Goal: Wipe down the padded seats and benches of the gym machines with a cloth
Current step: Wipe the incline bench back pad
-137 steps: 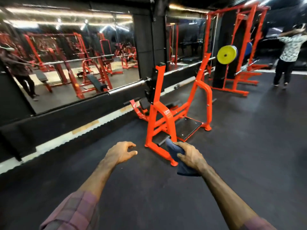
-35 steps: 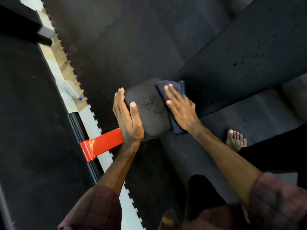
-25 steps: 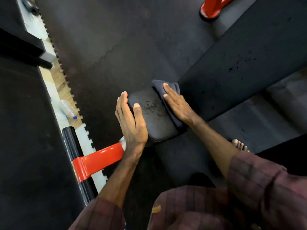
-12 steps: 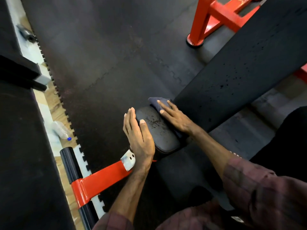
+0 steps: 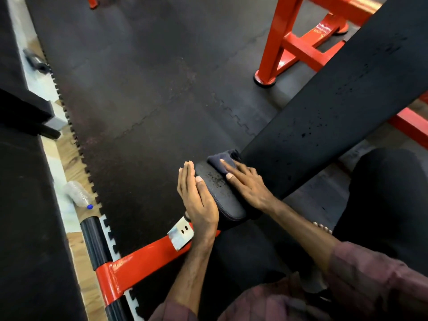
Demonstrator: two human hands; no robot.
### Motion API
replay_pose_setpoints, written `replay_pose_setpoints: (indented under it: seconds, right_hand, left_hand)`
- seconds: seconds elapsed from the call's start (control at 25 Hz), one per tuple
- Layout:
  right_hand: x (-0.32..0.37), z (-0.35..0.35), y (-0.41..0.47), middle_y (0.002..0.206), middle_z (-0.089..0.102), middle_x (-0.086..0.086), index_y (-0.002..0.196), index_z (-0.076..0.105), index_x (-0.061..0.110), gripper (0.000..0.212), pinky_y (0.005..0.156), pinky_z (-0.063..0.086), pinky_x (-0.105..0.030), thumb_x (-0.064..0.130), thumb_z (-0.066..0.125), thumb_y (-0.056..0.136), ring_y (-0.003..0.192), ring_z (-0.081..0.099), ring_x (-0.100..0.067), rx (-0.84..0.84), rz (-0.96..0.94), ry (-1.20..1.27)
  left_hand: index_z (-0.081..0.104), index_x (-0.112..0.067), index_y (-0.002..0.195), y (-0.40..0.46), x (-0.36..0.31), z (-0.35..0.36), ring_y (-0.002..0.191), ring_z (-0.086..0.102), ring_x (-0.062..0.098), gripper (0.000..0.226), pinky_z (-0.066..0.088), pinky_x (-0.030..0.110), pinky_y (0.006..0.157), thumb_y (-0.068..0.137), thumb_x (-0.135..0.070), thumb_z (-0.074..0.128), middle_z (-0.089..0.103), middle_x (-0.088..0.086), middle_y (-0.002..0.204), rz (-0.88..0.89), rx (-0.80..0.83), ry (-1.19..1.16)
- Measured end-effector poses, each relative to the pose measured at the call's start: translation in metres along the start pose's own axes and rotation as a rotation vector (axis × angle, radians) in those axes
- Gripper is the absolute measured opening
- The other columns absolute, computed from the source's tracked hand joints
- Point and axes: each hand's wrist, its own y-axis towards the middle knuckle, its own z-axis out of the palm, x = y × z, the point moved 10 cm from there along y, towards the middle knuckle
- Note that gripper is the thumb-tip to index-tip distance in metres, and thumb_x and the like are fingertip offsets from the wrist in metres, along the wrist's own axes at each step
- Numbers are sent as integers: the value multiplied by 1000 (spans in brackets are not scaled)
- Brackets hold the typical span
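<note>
Pressing the dark cloth (image 5: pixel 221 162) flat onto the small seat pad (image 5: pixel 216 188) at centre frame, the right hand (image 5: pixel 249 186) keeps its fingers straight, pinching nothing. The left hand (image 5: pixel 198 198) braces the pad's left edge, fingers extended. Unpinched, the cloth could slip into the gap beside the long backrest (image 5: pixel 335 107).

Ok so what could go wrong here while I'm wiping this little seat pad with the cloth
The cloth is bunched at the far end of the seat pad, under the right hand's fingertips, so it may skip the dark specks mid-pad. The left hand braces the pad's edge just above a bare metal bracket; a slip could scrape it. The long backrest looks speckled too and could be forgotten.
</note>
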Motion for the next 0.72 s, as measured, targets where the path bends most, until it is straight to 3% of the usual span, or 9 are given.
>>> replay_pose_setpoints:
  seconds: [0.12,0.24,0.4,0.52,0.6,0.72]
  right_hand:
    - [25,5,17,168,23,23,150,18,74,49,117,16,-47,77,20,102,152,18,-15,77,-77,0]
    - [8,3,47,172,16,18,147,15,78,54,126,7,-60,88,17,93,161,9,-23,131,83,42]
    - [33,4,-4,171,18,19,153,16,72,49,123,19,-49,71,26,105,155,20,-20,56,-64,-48]
    - [67,9,-10,170,14,28,155,19,67,48,118,17,-41,62,28,108,151,17,-12,84,-164,-72]
    - [64,3,15,170,19,25,153,24,68,44,125,15,-47,60,30,110,156,18,-14,85,-85,7]
    - [47,0,2,171,20,20,151,13,74,47,122,26,-58,71,19,105,155,26,-22,1,-27,-49]
  left_hand:
    - [49,-6,155,1,2,0,158,28,16,48,28,43,127,111,-22,37,45,3,163,0,-5,-10]
    - [48,-9,156,1,2,1,159,24,12,48,26,42,128,111,-21,38,44,-2,165,-19,-10,-7]
    - [50,-10,155,-1,1,-3,158,25,9,47,25,36,129,110,-19,40,44,-3,164,-55,-25,-60]
    - [50,-8,155,-1,7,-3,158,26,9,49,24,34,128,109,-19,39,45,0,163,-88,-24,-107]
    - [51,-8,154,1,6,-3,158,27,10,47,25,34,128,110,-20,39,46,0,163,-66,-41,-80]
    - [52,-8,153,0,7,-2,158,27,11,45,27,37,128,110,-18,40,47,-2,162,-52,-51,-91]
